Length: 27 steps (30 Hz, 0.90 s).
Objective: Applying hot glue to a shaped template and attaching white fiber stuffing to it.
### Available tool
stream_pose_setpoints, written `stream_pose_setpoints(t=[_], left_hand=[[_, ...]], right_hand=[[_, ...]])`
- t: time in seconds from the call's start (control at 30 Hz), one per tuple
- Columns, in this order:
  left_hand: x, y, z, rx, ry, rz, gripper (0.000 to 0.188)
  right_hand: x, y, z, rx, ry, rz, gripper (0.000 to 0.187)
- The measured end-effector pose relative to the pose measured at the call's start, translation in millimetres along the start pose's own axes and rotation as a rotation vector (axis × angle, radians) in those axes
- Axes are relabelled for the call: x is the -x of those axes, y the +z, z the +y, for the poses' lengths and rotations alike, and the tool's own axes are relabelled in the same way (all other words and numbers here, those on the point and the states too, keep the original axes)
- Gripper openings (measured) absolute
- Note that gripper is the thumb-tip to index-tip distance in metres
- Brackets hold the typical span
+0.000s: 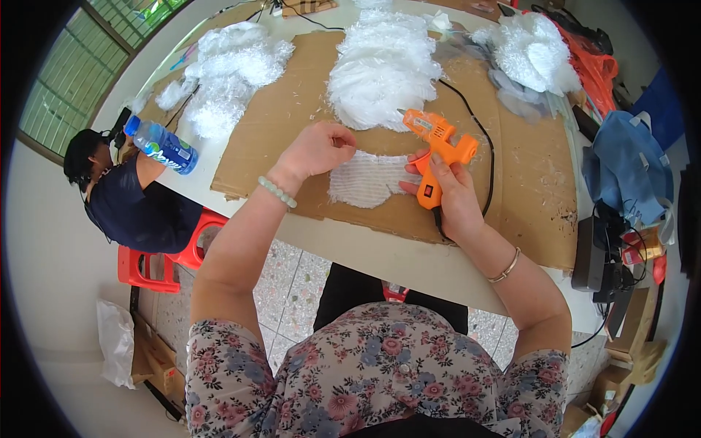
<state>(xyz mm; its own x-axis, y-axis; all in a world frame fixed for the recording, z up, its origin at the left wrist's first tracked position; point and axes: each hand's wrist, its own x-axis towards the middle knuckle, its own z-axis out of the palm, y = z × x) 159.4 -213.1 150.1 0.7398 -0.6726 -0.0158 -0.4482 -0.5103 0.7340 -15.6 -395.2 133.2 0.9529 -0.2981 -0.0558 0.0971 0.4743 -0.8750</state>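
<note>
An orange hot glue gun [432, 128] is gripped in my right hand [460, 197], its nozzle pointing up and to the left. On the brown cardboard sheet [529, 197] lies a small ribbed white cloth piece [359, 182]; the right fingertips overlap its right edge. My left hand [315, 150] is closed in a pinch above the cloth's upper left corner. Whatever sits between those fingertips, if anything, is too small to make out. Just beyond both hands rises a stack of shaggy white material [383, 73], close to the nozzle.
More fluffy white heaps stand at far left [237, 73] and far right [537, 55]. A black cord [488, 139] curves over the cardboard. Left, a water bottle [162, 146] is beside a seated person [139, 197]. A blue bag [631, 168] hangs by the right edge.
</note>
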Motion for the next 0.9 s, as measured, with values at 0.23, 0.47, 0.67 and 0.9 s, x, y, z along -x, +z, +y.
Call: stream_pose_setpoints(t=[0.23, 0.47, 0.67, 0.9], left_hand=[[6, -1, 2, -0.109, 0.367, 0.007, 0.010], [30, -6, 6, -0.572, 0.788, 0.071, 0.012], [31, -7, 10, -0.421, 0.675, 0.111, 0.013], [32, 18, 22, -0.354, 0.641, 0.149, 0.020]], right_hand=[[-2, -3, 3, 0.005, 0.019, 0.012, 0.026], [-3, -3, 0, 0.031, 0.049, 0.003, 0.027], [-3, -1, 0, 0.042, 0.034, 0.024, 0.026], [-1, 0, 4, 0.024, 0.043, 0.039, 0.027]])
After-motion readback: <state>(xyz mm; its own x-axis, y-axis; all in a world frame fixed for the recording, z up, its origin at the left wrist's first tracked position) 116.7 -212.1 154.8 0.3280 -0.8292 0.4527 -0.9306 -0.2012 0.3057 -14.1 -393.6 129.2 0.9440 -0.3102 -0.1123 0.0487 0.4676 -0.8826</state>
